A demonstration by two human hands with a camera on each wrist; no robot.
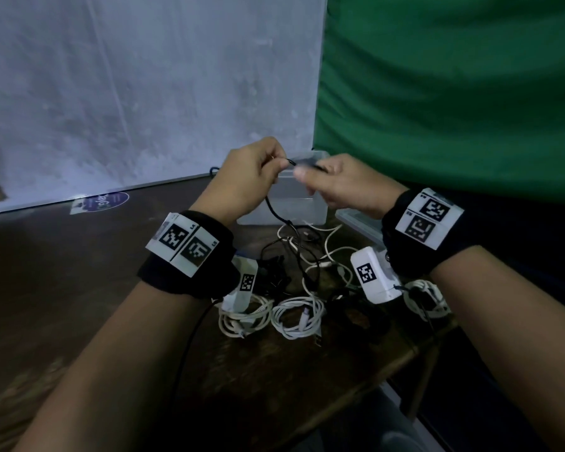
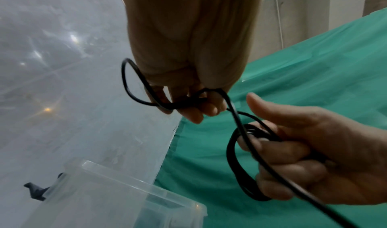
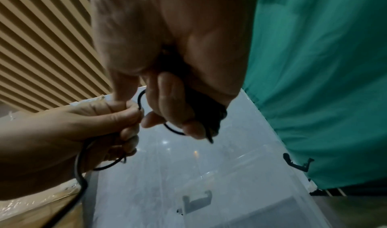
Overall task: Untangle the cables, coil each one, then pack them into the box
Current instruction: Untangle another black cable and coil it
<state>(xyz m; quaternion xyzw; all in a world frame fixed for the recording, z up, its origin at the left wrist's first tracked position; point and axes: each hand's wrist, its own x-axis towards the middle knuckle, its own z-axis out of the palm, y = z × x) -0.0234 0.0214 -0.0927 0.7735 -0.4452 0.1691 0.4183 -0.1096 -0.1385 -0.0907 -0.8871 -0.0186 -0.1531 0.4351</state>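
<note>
Both hands are raised above the clear plastic box. My left hand pinches a black cable, whose loose end hangs down into the tangle of black and white cables on the table. In the left wrist view, my left hand holds a loop of that black cable. My right hand grips a small coil of the same cable. That coil is wound around the fingers of my right hand. In the right wrist view, my right hand holds the coil.
Three coiled white cables lie at the near side of the dark wooden table. The box lid lies to the right of the box. A grey panel and a green cloth stand behind.
</note>
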